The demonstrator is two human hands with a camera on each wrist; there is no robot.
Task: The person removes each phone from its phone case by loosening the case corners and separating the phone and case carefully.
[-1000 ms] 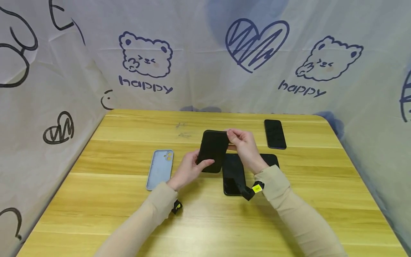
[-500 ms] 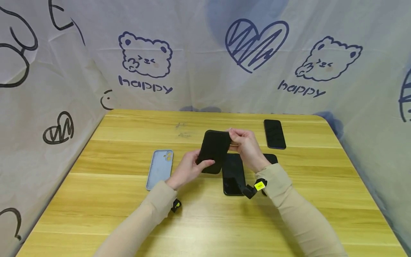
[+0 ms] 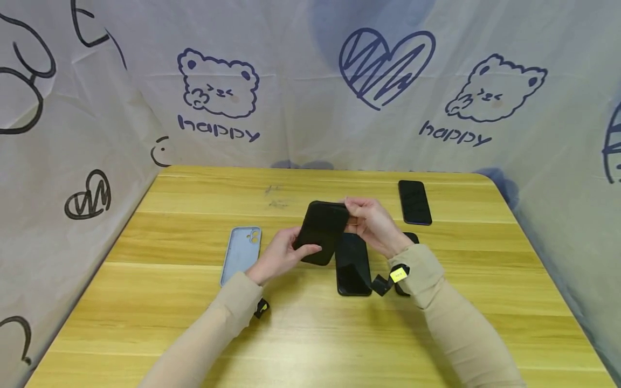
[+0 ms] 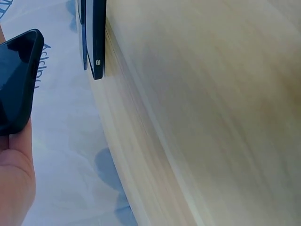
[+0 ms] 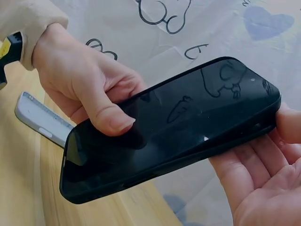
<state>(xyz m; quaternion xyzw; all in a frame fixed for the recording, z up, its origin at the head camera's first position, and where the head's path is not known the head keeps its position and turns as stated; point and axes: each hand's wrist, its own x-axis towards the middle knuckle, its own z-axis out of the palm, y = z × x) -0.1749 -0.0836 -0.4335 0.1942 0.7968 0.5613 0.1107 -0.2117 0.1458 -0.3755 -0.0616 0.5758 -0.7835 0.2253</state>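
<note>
In the head view, a black smartphone [image 3: 321,237] is held tilted above the middle of the table by both hands. My left hand [image 3: 277,254] grips its lower left side, the thumb lying on the screen and the fingers behind. At the upper right corner my right hand [image 3: 372,223] pinches the edge. Seen from the right wrist, a black phone case [image 5: 141,178] sits around the phone. A gap shows between case and screen edge near the right hand's fingers. The left wrist view catches only the case's end and part of the left hand [image 4: 16,181].
A light blue phone case [image 3: 239,253] lies left of the hands on the wooden table [image 3: 310,339]. A black phone [image 3: 352,267] lies below the right hand. Another dark flat thing [image 3: 412,237] is mostly hidden by the right wrist. One more phone [image 3: 414,202] lies at the back right.
The held phone has dropped slightly toward me. My right wrist has turned and shifted a little to the right, its fingers still at the phone's upper corner. Things on the table have not moved.
</note>
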